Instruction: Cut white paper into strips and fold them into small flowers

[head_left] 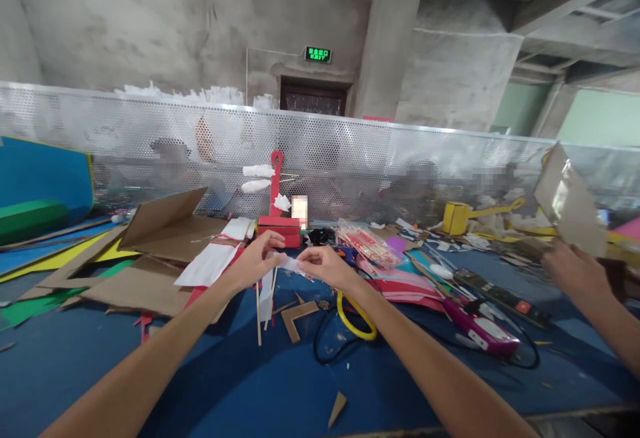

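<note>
My left hand (257, 261) and my right hand (327, 268) meet over the middle of the table, fingertips pinched on a small piece of white paper (290, 263) stretched between them. Its exact shape is partly covered by my fingers. Just below my left hand are thin wooden sticks (259, 318) and a narrow white paper strip (267, 295). Behind the hands stands a red box (280, 230) with an upright red post (276, 185). White paper pieces (258, 171) and thin sticks stick out from that post.
Cardboard sheets (145, 285) lie to the left. On the right are a packet of sticks (367, 243), a yellow ring (357, 321), a purple-and-white power strip (483, 331) and cables. Another person's hand (575, 271) holds a grey board (570, 198). A perforated metal screen (345, 158) runs behind.
</note>
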Demonstrator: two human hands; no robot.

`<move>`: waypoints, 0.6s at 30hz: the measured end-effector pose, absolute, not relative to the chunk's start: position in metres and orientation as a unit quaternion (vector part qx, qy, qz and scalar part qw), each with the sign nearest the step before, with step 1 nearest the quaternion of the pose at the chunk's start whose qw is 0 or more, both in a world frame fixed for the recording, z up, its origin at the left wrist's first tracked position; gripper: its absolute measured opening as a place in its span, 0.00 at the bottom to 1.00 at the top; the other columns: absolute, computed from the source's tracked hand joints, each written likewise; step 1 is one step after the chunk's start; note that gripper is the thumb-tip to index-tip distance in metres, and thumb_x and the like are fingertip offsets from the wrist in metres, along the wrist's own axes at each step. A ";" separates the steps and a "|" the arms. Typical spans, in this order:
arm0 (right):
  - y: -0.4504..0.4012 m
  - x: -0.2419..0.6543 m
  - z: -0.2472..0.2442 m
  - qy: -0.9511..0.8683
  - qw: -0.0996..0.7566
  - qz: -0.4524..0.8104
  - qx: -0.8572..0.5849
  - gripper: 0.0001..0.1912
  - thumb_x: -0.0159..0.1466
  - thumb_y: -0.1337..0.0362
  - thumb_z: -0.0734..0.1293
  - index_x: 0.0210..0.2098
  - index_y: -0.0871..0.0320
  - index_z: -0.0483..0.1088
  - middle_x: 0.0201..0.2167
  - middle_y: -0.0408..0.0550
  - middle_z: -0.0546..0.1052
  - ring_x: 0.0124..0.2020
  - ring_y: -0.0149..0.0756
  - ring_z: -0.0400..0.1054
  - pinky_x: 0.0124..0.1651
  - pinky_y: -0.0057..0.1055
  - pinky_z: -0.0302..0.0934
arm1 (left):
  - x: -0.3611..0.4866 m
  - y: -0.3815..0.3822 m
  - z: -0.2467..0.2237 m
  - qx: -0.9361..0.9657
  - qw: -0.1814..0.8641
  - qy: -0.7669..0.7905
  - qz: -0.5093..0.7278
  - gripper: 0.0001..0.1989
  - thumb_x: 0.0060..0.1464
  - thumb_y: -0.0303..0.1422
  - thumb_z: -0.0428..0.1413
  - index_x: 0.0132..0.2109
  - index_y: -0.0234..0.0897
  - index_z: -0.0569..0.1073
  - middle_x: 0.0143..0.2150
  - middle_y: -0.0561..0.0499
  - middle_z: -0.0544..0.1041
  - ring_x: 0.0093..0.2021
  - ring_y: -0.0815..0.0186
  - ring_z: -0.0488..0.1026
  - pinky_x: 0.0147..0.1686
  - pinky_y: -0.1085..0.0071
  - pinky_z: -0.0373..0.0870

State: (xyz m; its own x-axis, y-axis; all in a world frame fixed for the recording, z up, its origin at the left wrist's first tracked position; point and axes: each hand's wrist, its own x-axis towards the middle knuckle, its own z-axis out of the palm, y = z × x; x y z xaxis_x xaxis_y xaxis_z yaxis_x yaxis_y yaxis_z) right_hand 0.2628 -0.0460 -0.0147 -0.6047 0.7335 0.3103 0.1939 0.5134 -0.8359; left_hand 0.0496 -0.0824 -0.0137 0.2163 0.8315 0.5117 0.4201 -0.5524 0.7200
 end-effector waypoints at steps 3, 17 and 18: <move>-0.049 0.262 -0.016 -0.824 0.309 0.379 -0.287 0.11 0.58 0.58 0.67 0.34 0.60 0.74 0.24 0.44 0.73 0.23 0.31 0.66 0.28 0.26 0.60 | 0.056 -0.094 -0.010 0.784 0.228 0.397 0.420 0.25 0.51 0.39 0.57 0.55 0.39 0.63 0.56 0.42 0.69 0.50 0.60 0.69 0.49 0.64 0.66; -0.065 0.264 -0.008 -0.904 0.287 0.167 -0.269 0.14 0.57 0.59 0.69 0.37 0.57 0.63 0.32 0.42 0.71 0.31 0.31 0.65 0.33 0.25 0.57 | 0.057 -0.083 -0.021 0.803 0.275 0.411 0.333 0.13 0.52 0.41 0.55 0.33 0.34 0.74 0.26 0.53 0.70 0.27 0.69 0.63 0.27 0.74 0.58; -0.067 0.264 -0.006 -0.918 0.273 0.113 -0.264 0.17 0.55 0.58 0.71 0.39 0.57 0.63 0.34 0.43 0.70 0.33 0.32 0.65 0.34 0.26 0.57 | 0.057 -0.082 -0.022 0.796 0.293 0.411 0.335 0.14 0.51 0.42 0.55 0.33 0.34 0.73 0.26 0.54 0.69 0.26 0.70 0.62 0.26 0.74 0.57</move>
